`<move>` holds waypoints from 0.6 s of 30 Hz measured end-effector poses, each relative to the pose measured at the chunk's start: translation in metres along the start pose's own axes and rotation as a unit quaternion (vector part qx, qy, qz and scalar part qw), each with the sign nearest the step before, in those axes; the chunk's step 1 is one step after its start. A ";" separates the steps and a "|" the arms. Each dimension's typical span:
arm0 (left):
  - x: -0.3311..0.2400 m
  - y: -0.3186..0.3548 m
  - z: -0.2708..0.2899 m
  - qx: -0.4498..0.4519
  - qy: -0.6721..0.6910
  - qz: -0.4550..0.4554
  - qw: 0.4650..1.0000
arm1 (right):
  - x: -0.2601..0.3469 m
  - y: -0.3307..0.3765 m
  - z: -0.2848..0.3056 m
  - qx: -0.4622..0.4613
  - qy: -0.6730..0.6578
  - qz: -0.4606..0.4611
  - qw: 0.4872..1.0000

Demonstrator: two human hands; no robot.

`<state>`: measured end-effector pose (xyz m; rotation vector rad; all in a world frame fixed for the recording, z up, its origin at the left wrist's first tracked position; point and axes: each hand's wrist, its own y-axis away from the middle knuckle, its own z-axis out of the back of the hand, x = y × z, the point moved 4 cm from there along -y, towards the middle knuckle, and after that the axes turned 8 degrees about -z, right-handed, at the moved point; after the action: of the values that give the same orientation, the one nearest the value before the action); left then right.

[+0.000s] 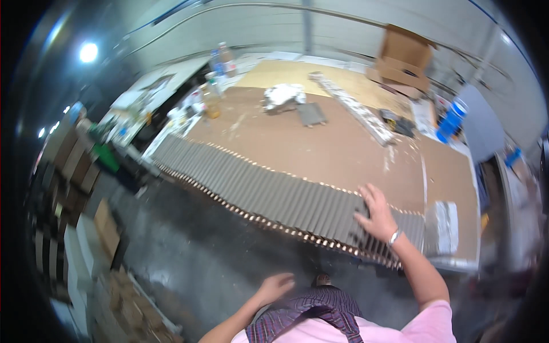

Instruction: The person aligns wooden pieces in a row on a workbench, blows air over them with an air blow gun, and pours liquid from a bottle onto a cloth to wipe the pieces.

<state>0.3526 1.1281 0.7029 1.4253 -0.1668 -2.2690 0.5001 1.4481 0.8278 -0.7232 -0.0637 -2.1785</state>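
Note:
A long row of narrow grey strips (251, 183) with pale ends lies packed side by side along the near edge of the worktable. Toward the right end of that row, my right hand (377, 217) rests on or just above the strips, its fingers spread. A metal band circles the right wrist. Low in front of my body hangs my left hand (277, 287), fingers stretched out and slightly blurred, apart from the table and holding nothing. Beside the right end of the row sits a silvery wrapped block (443, 227).
On the brown-covered table (274, 140) are a crumpled white cloth (284, 96), a grey square pad (311, 114) and a long white-flecked bar (354, 108). An open cardboard box (403, 57) and a blue bottle (452, 120) stand behind. Another person (106, 151) is at far left.

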 end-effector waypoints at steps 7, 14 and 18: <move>-0.054 -0.019 -0.021 -0.099 0.652 -0.052 0.750 | 0.170 0.035 -0.086 0.202 -0.216 0.280 0.913; -0.008 0.062 0.009 -0.323 0.804 -0.100 0.490 | 0.224 0.083 -0.191 0.257 -0.091 0.492 0.827; 0.047 0.135 0.042 -0.473 0.684 -0.068 0.551 | 0.244 0.051 -0.205 0.244 -0.017 0.498 0.832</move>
<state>0.3402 0.9816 0.7282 1.9261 1.4112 -0.3712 0.3175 1.1874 0.7738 -0.3516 -0.2026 -1.0649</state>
